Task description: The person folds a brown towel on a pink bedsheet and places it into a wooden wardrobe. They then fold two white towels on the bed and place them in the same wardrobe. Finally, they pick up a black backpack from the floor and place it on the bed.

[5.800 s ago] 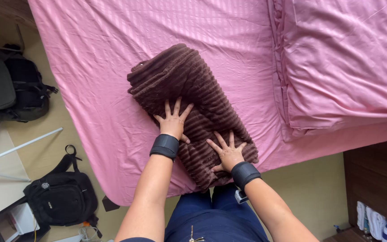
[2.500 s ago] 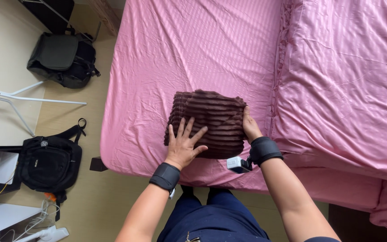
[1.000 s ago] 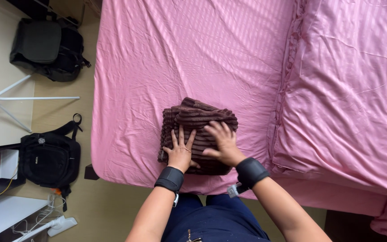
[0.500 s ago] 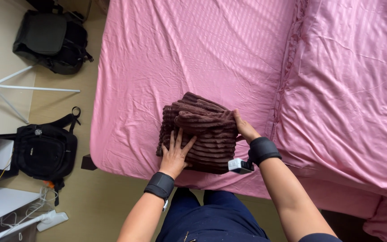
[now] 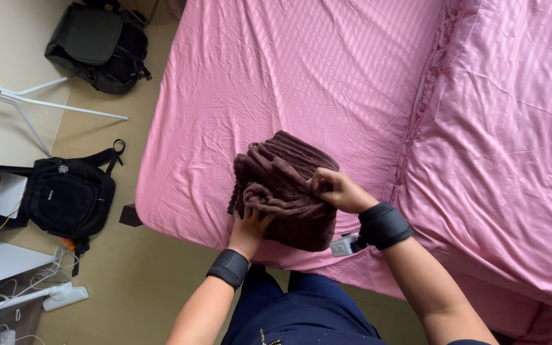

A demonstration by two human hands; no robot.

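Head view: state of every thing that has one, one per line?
brown blanket: folded into a thick bundle, on the bed edge
left hand: under the bundle's near edge, gripping
right hand: closed on a top fold
pink sheet: spread, wrinkled
black backpack: on the floor

The brown ribbed blanket (image 5: pixel 287 188) no longer lies long and flat across the lower middle of the frame; it is now a thick, compact bundle near the bed's lower edge, lifted at its near side. The left hand (image 5: pixel 248 229), earlier spread flat on top, now sits under the bundle's lower edge with its fingers hidden beneath the folds. The right hand (image 5: pixel 338 190), which pressed on top a second ago, now grips a fold at the bundle's right side, fingers curled closed around the fabric.
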